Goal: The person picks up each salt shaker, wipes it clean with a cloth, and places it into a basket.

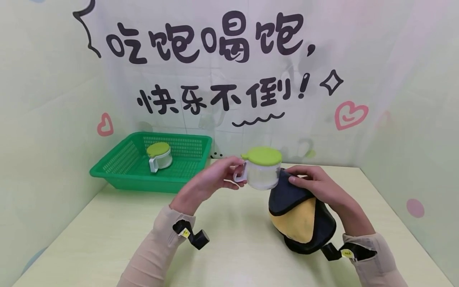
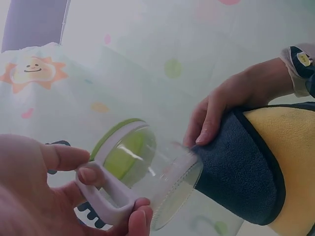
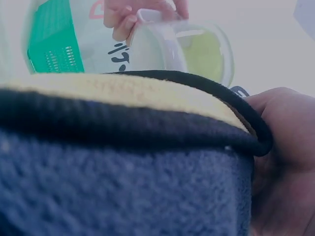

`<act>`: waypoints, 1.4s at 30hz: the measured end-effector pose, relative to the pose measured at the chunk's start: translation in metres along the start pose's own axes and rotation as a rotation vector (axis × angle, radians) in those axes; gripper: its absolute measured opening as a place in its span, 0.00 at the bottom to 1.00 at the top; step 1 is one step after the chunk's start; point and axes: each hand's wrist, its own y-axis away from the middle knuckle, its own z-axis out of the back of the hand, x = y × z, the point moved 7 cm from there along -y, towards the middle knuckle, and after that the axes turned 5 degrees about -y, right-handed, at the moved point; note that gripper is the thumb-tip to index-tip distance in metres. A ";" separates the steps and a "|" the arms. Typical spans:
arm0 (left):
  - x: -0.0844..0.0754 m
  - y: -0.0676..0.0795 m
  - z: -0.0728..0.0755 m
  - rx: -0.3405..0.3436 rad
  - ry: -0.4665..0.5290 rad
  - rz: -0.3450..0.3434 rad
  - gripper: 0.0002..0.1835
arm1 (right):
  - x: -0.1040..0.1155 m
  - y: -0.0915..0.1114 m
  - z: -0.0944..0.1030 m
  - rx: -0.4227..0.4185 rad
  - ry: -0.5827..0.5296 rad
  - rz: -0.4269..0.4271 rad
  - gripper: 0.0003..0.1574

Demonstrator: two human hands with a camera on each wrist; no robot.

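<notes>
My left hand (image 1: 223, 172) holds a clear seasoning jar (image 1: 263, 177) up over the table by its white handle (image 2: 110, 196). The jar wears a green lid (image 1: 264, 156) and stands upright in the head view. A thick cloth (image 1: 295, 219), dark blue on one side and yellow on the other with black edging, hangs from my right hand (image 1: 319, 183). Its thumb and fingers grip the upper end. In the left wrist view, the blue side of this cloth (image 2: 236, 167) meets the jar's side near the base. Folded cloth (image 3: 118, 187) fills much of the right wrist view.
At the back left of the pale table (image 1: 125, 231) stands a green plastic basket (image 1: 118, 179). Inside it lies a second jar (image 1: 165, 160) with a green lid (image 1: 158, 149) and white handle. A printed wall sheet (image 1: 222, 135) closes off the back.
</notes>
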 end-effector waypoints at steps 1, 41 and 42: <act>0.001 -0.001 0.001 -0.016 0.009 0.008 0.18 | -0.001 0.000 0.000 0.001 -0.005 -0.007 0.20; 0.007 0.044 0.053 -0.331 -0.054 -0.042 0.18 | 0.012 0.012 0.016 0.012 -0.046 0.043 0.19; 0.006 0.048 0.059 -0.342 -0.073 -0.044 0.18 | 0.011 0.013 0.017 0.008 -0.044 0.041 0.19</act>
